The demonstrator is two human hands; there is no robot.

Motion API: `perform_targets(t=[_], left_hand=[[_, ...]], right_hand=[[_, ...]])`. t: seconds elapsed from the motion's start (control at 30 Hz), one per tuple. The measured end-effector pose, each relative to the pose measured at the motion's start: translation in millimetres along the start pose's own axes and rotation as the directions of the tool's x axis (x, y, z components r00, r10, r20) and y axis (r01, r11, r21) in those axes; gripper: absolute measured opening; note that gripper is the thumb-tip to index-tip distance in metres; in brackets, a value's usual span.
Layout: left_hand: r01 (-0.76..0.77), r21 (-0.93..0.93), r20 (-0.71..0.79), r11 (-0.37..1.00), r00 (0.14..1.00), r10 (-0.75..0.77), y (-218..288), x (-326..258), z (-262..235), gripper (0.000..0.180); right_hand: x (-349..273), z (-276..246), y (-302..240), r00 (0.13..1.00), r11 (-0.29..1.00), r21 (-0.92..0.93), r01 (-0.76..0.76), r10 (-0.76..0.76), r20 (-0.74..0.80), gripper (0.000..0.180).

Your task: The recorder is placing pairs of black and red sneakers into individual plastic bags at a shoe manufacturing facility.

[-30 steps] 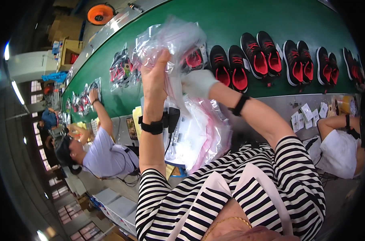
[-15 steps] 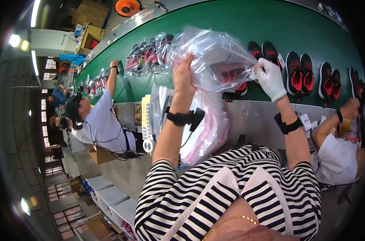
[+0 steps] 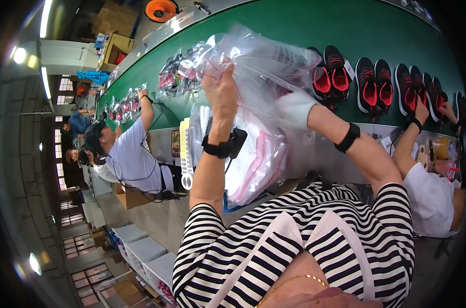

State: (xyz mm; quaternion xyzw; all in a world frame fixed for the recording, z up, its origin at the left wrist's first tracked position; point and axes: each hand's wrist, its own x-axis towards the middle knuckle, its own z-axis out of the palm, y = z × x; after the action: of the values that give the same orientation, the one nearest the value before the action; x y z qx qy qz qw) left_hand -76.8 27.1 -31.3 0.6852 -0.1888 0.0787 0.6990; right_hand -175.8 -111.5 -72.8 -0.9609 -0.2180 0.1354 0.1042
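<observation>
**Two hands holding up a clear plastic bag over the green belt**

The person is holding a big clear plastic bag [image 3: 258,66] up in front of the green belt [image 3: 294,25]. The bag is lying mostly sideways, with its long side running from left to right. Its right end is reaching toward a pair of black and red shoes [image 3: 331,77]. The bag is puffed up and crinkly.

The left hand [image 3: 221,88] is gripping the left part of the bag. Its fingers are curled and pressed onto the plastic, bunching it up near the top.

The right hand [image 3: 293,109] is wearing a white glove and is sitting inside or behind the bag. The plastic is blurring it, so it is hard to tell if its fingers are spread or closed.

Below the hands, a pile of more clear bags [image 3: 253,159] with pink stripes is hanging by the table edge.

More shoe pairs [image 3: 371,84] are lying on the belt to the right. Another worker in a white shirt [image 3: 132,159] is reaching onto the belt at the left.
</observation>
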Motion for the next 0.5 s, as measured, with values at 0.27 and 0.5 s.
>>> perform_targets(t=[0.27, 0.5], left_hand=[[0.079, -0.054, -0.161, 0.995, 0.983, -0.087, 26.4, 49.4, -77.0, 0.010], [0.128, -0.157, -0.103, 0.979, 0.984, -0.145, -13.0, 53.5, -68.4, 0.014]], right_hand=[[-32.7, -12.2, 37.1, 0.568, 0.542, 0.836, 0.080, 0.664, -0.485, 0.033], [98.6, 166.3, 50.9, 0.766, 0.771, 0.224, -0.597, 0.630, -0.128, 0.033]])
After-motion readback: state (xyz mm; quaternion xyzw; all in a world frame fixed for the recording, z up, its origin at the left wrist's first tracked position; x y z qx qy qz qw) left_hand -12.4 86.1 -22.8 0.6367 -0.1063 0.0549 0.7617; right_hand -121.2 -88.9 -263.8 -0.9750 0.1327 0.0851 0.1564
